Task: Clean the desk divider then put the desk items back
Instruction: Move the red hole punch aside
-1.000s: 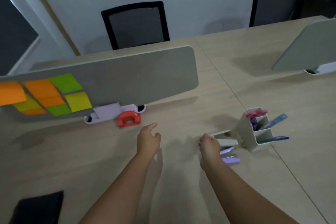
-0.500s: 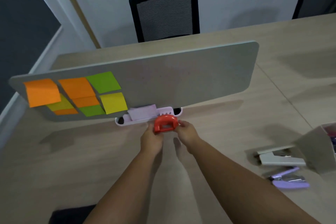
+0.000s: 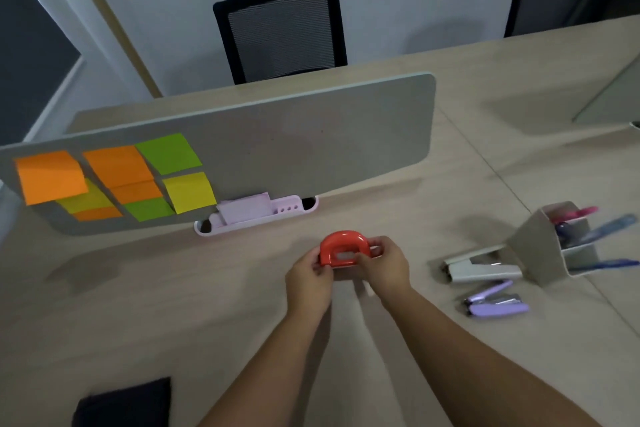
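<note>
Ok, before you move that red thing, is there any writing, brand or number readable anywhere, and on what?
None can be read.
Sticky notes on the desk divider: blank as far as the head view shows.
Red hole punch, held in both hands: no marking visible.
Grey stapler and purple stapler: too blurred to tell.

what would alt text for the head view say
Both hands, left and right, hold a red hole punch over a wooden desk, just in front of a grey divider with orange, green and yellow sticky notes. To the right lie two staplers beside a tipped pen holder.
</note>
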### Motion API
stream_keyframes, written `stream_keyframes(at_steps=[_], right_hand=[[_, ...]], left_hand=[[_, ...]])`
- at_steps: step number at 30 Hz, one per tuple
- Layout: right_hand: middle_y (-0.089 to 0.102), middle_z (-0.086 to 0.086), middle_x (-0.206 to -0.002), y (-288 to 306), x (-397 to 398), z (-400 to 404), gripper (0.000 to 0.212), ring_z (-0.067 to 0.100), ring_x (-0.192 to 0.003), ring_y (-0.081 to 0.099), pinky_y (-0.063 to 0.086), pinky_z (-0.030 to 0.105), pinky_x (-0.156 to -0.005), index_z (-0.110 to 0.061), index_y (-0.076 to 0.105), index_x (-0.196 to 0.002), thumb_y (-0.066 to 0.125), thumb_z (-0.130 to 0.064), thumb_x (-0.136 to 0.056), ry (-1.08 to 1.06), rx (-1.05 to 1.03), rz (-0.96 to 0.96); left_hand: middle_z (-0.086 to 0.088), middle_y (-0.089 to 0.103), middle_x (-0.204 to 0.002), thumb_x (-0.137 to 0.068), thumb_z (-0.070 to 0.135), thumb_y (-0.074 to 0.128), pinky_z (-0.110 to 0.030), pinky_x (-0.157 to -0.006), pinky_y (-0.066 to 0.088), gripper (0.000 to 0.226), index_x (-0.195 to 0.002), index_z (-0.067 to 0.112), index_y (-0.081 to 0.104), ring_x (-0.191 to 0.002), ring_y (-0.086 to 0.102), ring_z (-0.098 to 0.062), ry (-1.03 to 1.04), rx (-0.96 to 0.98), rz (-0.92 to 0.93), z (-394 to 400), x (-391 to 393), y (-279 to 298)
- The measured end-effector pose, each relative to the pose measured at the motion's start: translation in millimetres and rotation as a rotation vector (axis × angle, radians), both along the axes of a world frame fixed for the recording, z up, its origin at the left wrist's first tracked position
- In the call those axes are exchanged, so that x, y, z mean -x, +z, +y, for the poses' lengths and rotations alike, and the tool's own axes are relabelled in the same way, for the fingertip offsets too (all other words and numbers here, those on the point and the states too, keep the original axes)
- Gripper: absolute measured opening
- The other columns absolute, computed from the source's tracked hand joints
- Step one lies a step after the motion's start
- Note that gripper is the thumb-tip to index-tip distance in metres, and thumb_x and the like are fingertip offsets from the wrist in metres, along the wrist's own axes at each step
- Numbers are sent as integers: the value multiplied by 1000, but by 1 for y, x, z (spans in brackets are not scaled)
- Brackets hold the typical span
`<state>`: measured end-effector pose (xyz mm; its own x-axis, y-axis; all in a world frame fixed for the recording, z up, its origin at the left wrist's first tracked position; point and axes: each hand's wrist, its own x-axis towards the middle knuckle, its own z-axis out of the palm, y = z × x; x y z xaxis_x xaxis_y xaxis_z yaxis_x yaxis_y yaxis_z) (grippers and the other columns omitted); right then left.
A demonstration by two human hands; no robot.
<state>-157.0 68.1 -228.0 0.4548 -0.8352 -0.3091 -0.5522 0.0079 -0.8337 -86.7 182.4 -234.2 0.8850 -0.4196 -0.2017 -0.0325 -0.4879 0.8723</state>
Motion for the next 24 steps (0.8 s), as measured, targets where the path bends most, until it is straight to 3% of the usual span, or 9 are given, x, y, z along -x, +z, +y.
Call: stream_keyframes(at_steps=[5,10,15,18,24], right_hand=[[68,3,-91,7,87,-25,26,20,-86,63,48,30,-78,-18,68,-98,69,-14,-72,-133,114,-23],[67,6,-91,10,191,-55,23,19,-81,63,48,27,-76,-21,68,-95,68,-13,-73,-245,111,2],[63,6,-97,7,271,-77,22,16,-76,59,42,24,-71,-23,68,-93,66,-12,-75,-332,96,47],[64,7,-99,2,301,-92,23,18,-78,60,44,25,-72,-22,67,-98,65,-13,-77,-360,82,80],[70,10,-102,-8,321,-130,30,21,-87,63,48,29,-81,-14,68,-110,59,-8,-81,-336,59,92]], left_hand=[[3,73,-100,-83,6,64,-15,-82,47,32,-113,16,70,-85,65,-5,-60,84,58,-28,77,13],[6,72,-89,-80,13,71,-14,-71,48,20,-99,18,71,-75,64,0,-140,67,203,-61,166,10],[9,72,-81,-76,13,74,-24,-78,53,15,-82,26,71,-76,68,-6,-249,39,291,-90,238,2],[12,70,-79,-76,11,73,-22,-80,52,19,-78,29,69,-76,66,-5,-271,24,304,-111,267,1],[2,71,-87,-81,10,69,-34,-87,54,17,-95,17,71,-84,67,-14,-233,8,315,-158,286,-11]])
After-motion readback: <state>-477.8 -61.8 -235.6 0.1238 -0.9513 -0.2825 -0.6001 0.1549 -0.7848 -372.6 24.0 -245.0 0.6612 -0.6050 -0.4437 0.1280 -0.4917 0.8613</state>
